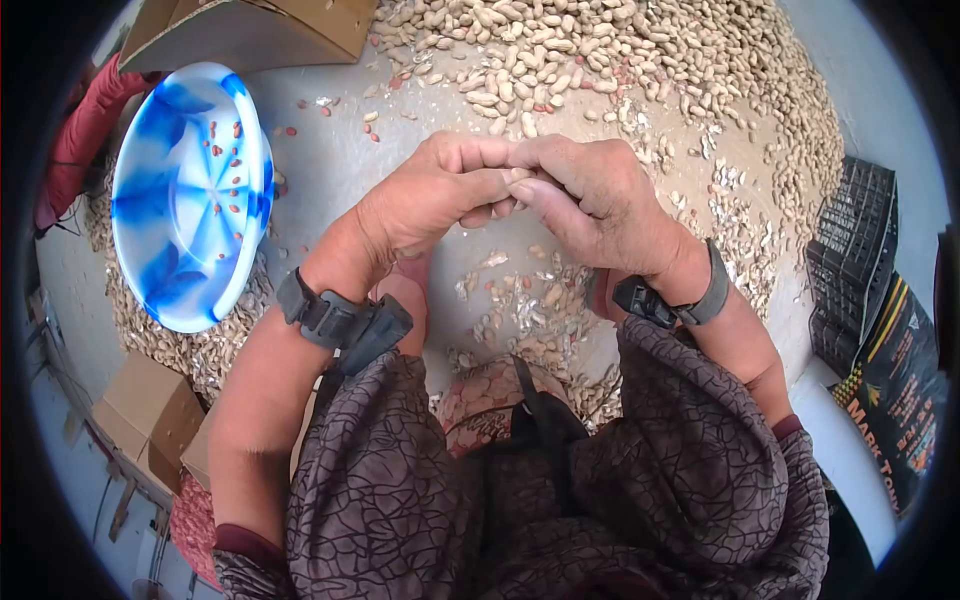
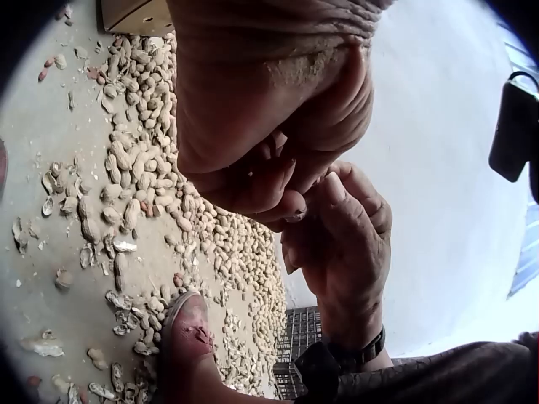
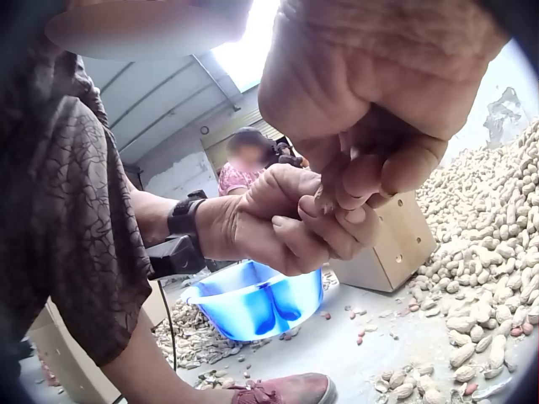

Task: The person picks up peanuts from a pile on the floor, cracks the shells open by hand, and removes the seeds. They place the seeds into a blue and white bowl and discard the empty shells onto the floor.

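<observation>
In the head view my left hand (image 1: 425, 195) and right hand (image 1: 597, 200) meet fingertip to fingertip, fingers curled, over the floor between the feet. Both pinch a small pale peanut (image 1: 517, 176), mostly covered by the fingers. The right wrist view has the right hand (image 3: 370, 93) above the left hand (image 3: 282, 223), tips touching. From the left wrist view, the left hand (image 2: 269, 109) hides most of what lies between the fingertips. Beyond the hands spreads a large heap of unshelled peanuts (image 1: 600, 50).
A blue and white basin (image 1: 185, 250) at the left holds several red kernels. Cardboard boxes (image 1: 280, 35) stand behind it and at lower left (image 1: 145, 405). Broken shells (image 1: 530, 300) litter the floor near the feet. Black crates (image 1: 850, 250) are at the right. Another person (image 3: 242, 168) sits beyond.
</observation>
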### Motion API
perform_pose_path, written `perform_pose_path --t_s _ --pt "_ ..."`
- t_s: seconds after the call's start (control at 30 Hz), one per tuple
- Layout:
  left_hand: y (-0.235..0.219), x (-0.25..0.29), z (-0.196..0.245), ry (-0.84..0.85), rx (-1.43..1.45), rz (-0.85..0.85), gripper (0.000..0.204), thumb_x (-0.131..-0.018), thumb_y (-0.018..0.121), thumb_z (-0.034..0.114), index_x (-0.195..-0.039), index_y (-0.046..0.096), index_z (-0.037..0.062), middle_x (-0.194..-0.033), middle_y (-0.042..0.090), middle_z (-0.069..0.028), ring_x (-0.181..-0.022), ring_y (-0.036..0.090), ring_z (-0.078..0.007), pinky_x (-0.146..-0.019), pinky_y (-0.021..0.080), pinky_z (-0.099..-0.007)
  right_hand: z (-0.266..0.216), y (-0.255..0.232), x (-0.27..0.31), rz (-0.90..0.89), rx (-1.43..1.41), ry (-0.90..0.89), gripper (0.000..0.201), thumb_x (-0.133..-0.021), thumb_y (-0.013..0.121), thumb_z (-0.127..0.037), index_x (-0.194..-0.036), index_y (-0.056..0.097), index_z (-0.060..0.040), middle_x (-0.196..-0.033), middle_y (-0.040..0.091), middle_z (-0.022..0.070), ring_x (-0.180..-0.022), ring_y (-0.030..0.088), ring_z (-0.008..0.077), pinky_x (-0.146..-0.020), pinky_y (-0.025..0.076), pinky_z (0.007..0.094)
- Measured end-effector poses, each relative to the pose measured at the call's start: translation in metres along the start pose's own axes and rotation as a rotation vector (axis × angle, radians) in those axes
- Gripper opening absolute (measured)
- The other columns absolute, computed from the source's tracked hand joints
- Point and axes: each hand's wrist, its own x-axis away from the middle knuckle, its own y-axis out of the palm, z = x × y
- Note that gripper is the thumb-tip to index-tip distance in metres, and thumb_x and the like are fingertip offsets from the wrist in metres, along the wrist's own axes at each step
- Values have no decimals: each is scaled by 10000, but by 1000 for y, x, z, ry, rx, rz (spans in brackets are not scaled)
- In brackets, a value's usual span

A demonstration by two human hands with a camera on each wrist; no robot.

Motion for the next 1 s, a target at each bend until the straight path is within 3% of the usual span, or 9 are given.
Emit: perform_pose_path --t_s 0.13,0.33,0.43,0.67,1.0 --pt "2 1 1 -13 -93 22 195 -797 531 147 -933 619 38 -667 508 35 -563 419 -27 -466 325 -159 1 2 1 -42 28 -15 56 -744 573 -88 -738 558 -35 -564 528 115 -504 548 277 -456 426 337" --pt "-1 2 -6 -36 -20 -23 190 -820 538 146 -926 580 -6 -674 516 27 -540 408 -3 -448 290 -128 0 3 2 -113 103 -1 118 -737 568 -103 -661 498 -46 -535 508 106 -478 535 276 -440 417 345" --pt "2 4 -4 -72 -77 -2 150 -813 497 139 -857 611 51 -648 482 41 -554 391 -20 -467 298 -158 1 5 3 -104 128 -20 129 -737 565 -105 -658 482 -48 -521 496 108 -472 532 280 -434 414 348" --pt "-1 7 -9 -92 -106 40 159 -800 501 115 -861 623 34 -627 489 38 -542 403 -24 -473 320 -160 2 11 4 -99 187 -26 112 -710 568 -98 -660 482 -45 -504 490 110 -460 533 280 -425 423 349" --pt "-4 2 -21 -36 -53 152 175 -799 536 83 -931 621 6 -682 536 32 -569 420 -24 -499 333 -161 0 17 5 -168 524 -224 133 -652 576 -102 -702 469 -42 -548 504 62 -478 551 210 -401 437 330"
